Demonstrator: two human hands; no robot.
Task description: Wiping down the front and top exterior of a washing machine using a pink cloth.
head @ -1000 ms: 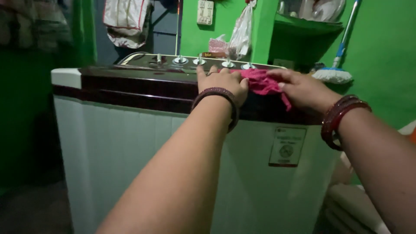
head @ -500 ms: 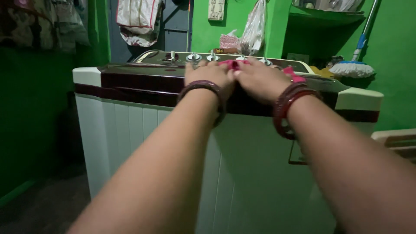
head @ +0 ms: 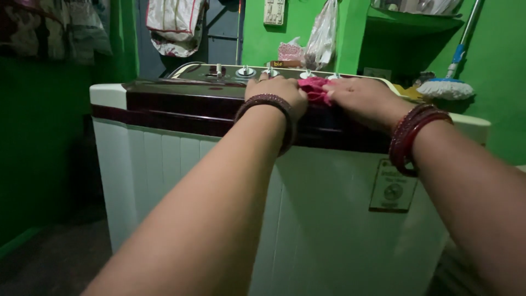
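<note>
Hands parted slightly since before: left hand (head: 276, 92), right hand (head: 361, 98) both grasping one pink cloth (head: 314, 90) atop washing machine (head: 230, 164).

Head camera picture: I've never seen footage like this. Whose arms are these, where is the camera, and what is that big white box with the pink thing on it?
The camera sits on a person's head and looks down along their own two bare arms, so there is no robot here. The big box is a white washing machine with a dark red top and a row of control knobs at the back. Both hands rest on its top. The left hand and the right hand meet around a bunched pink cloth, which lies between them; how firmly the fingers grip it cannot be seen. Both wrists wear bangles. Behind, against green walls, stand a mop and hanging plastic bags.
</note>
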